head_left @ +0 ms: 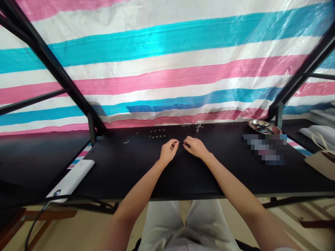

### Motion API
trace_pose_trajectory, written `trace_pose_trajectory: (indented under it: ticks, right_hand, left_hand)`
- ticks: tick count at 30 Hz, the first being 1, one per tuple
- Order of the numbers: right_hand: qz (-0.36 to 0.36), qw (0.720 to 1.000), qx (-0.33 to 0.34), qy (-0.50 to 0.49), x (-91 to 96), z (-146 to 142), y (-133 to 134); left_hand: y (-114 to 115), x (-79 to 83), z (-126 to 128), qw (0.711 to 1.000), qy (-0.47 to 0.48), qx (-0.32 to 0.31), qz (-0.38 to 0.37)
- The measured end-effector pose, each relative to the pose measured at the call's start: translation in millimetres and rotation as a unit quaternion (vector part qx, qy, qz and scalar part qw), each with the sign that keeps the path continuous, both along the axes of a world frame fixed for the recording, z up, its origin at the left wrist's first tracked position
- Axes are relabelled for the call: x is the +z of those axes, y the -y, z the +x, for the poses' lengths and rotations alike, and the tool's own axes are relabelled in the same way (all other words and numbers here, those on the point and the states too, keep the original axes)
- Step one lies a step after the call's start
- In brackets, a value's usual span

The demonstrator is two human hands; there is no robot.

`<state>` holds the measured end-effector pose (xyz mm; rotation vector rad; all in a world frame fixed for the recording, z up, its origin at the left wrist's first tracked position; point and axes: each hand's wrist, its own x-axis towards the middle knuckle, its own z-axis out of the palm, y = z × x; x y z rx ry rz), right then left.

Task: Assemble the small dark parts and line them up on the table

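Note:
My left hand (169, 150) and my right hand (195, 146) meet over the middle of a black table (162, 174). Both are closed in a pinch, fingertips almost touching, on a tiny dark part (181, 143) held between them; it is too small to name. Behind my hands a row of several small dark pieces (157, 134) stands on the table. A second short row of small pieces (185, 125) and a small pale bit (199, 127) lie further back.
A shiny metal dish (263, 126) sits at the far right of the table, beside a blurred patch. A striped pink, blue and white tarpaulin (167, 69) hangs behind, framed by black metal bars (52, 66). A white bar (73, 177) lies at the left edge.

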<state>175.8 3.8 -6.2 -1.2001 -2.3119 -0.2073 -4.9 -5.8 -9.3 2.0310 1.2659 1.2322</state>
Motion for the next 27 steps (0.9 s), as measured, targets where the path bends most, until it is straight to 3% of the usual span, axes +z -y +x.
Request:
trace_pose_trajectory:
  ticks: [18,27]
  right_hand:
    - [-0.032,0.998,-0.014,0.044,-0.8,-0.4,0.8]
    - [-0.059,0.998,-0.002,0.013,-2.2,-3.5,0.5]
  left_hand:
    - [0.4,-4.4,0.9,0.995,-0.097,-0.002,-0.015]
    - [-1.4,-2.5,-0.9,0.995,-0.099,0.0,-0.028]
